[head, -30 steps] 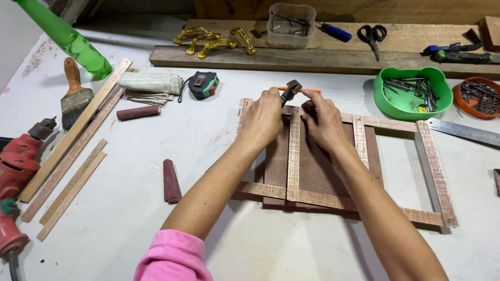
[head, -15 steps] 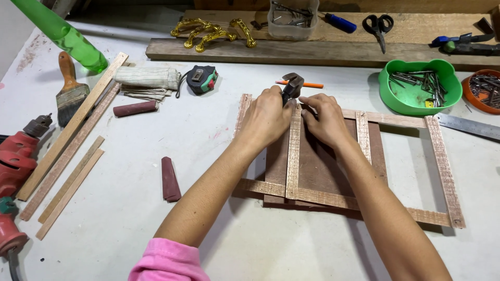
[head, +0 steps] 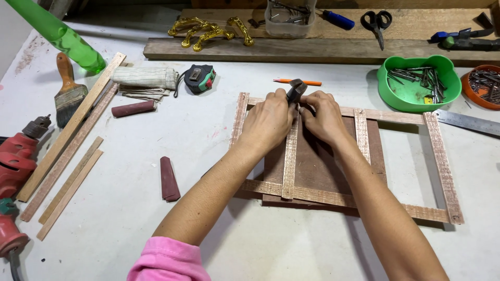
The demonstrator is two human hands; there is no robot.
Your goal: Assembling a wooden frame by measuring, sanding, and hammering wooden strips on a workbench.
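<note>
Now my left hand [head: 268, 120] grips a small hammer [head: 296, 90] at the frame's top rail, while my right hand [head: 325, 117] pinches something too small to tell. I judge I'm fixing the upright slat [head: 290, 161] into the wooden lattice frame [head: 442, 166], centre right; next comes a short, careful tap. A green bowl of nails [head: 411, 93] sits upper right on the surface [head: 130, 229].

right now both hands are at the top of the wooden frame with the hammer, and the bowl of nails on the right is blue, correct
Not quite: the bowl of nails is green, not blue, as the head view shows. The rest holds: the left hand and right hand meet at the top rail of the wooden frame, with the hammer head between them.
</note>
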